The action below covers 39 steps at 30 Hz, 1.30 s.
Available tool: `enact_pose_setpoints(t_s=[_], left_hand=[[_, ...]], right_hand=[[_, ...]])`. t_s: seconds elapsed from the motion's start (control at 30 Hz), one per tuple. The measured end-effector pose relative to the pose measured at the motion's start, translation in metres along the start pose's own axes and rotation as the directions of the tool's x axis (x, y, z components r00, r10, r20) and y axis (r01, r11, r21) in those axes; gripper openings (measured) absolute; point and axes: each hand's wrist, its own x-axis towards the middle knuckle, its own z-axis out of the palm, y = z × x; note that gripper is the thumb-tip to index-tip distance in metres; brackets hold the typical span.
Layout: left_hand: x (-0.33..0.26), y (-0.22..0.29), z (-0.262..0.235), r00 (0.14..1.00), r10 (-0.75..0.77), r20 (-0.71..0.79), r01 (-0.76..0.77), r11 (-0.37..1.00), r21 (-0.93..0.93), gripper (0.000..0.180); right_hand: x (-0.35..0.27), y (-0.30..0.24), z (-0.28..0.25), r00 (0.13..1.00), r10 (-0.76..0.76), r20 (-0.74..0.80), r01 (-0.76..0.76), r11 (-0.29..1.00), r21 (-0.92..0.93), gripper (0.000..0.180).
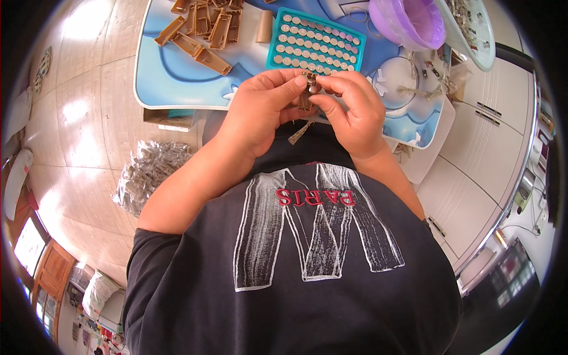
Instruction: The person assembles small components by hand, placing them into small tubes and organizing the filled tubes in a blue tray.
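Close in front of my chest, above the table's near edge, my left hand point(257, 109) grips a small brown plastic housing point(305, 103) between thumb and fingers. The fingers of my right hand point(355, 112) are closed in a pinch at its upper end, on a small shiny silvery part point(312, 89); its exact kind is too small to tell. A pale, frayed bundle point(300, 133) hangs just below the hands. Right beyond them lies a teal tray point(362, 50) with rows of round silver discs. Similar brown housings point(204, 56) are heaped at the far left of the table.
The blue patterned table point(168, 80) carries a tan cylinder point(264, 26), a purple basin point(408, 26) and small loose parts at the right. A pale green basket point(482, 35) overhangs the right corner. A clear bag of parts point(151, 171) sits on the floor at left; white cabinets point(473, 148) stand right.
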Motion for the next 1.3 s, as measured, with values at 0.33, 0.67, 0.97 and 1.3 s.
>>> enact_pose_setpoints(t_s=[0.33,0.67,0.97,1.3], left_hand=[[-0.001,0.000,0.002,0.999,-0.001,-0.038,0.002,1.000,0.021,0.020],[-0.002,0.000,0.003,0.999,-0.003,-0.053,0.006,0.999,0.047,0.018],[-0.001,-0.002,-0.001,1.000,0.002,-0.003,-0.002,0.999,0.035,0.019],[-0.005,0.003,0.004,0.999,-0.006,-0.041,0.010,0.994,0.108,0.023]], right_hand=[[0.004,-0.001,-0.003,0.999,-0.039,-0.017,0.038,0.998,-0.042,0.016],[0.010,0.000,0.000,0.997,-0.080,-0.013,0.078,0.992,-0.102,0.015],[0.006,-0.001,0.004,0.983,-0.180,0.034,0.183,0.962,-0.205,0.019],[-0.002,0.024,-0.022,0.987,0.097,-0.131,-0.118,0.980,-0.160,0.018]])
